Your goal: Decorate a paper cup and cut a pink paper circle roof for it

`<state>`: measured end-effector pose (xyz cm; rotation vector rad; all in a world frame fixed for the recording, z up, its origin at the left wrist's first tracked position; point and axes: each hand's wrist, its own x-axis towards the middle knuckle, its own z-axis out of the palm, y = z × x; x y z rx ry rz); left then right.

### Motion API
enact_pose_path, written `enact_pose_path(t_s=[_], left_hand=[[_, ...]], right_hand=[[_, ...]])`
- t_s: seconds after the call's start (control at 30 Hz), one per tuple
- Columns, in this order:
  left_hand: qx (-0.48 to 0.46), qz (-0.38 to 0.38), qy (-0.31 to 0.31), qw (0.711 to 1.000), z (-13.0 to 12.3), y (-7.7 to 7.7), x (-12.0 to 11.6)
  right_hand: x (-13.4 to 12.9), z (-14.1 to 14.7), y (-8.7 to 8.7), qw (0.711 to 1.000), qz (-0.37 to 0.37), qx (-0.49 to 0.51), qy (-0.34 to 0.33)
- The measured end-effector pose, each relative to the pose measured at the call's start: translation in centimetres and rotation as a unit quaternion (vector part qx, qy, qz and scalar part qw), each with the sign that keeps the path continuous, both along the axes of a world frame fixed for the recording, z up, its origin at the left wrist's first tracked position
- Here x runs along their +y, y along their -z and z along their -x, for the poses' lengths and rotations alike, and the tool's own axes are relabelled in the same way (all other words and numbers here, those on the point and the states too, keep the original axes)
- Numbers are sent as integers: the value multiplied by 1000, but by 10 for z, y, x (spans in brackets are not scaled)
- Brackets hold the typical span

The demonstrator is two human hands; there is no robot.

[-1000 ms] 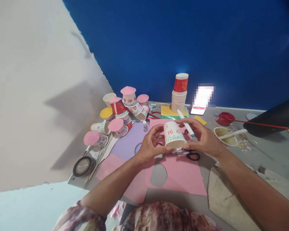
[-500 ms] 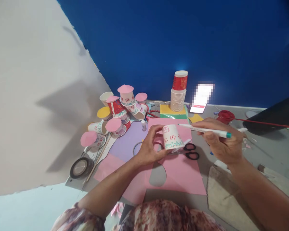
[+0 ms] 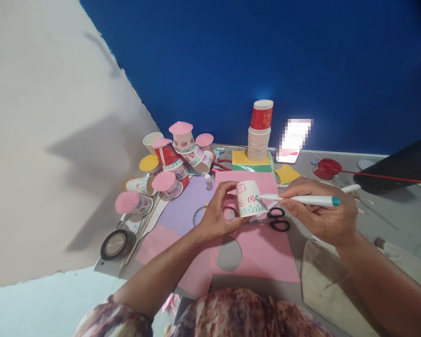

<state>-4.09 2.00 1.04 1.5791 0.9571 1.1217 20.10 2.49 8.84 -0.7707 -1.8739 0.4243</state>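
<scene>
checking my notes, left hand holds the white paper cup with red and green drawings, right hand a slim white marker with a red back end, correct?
The head view shows a green back end on the slim white marker in the right hand, not a red one. The rest stands.

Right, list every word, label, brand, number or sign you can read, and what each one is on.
None can be read.
Red stack cup: gold markings, too small to read.
Other red cup, at left: markings too small to read.
Phone: screen pixelated, unreadable.
Marker in the right hand: no legible print.
White cup in the left hand: drawings, no lettering visible.
</scene>
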Motion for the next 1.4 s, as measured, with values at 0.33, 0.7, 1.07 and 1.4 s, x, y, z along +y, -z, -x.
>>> enact_pose_path(t_s=[0.33,0.7,1.07,1.4], left_hand=[[14,-23,-6,1000,0,1,1],[17,-42,5,999,1,3,2],[58,-94,9,994,2,3,2],[79,-105,-3,991,2,4,2]], right_hand=[[0,1,1,1000,19,-6,16],[1,1,3,999,38,-12,14],[2,2,8,999,42,-26,-17],[0,4,9,998,57,-30,-26]])
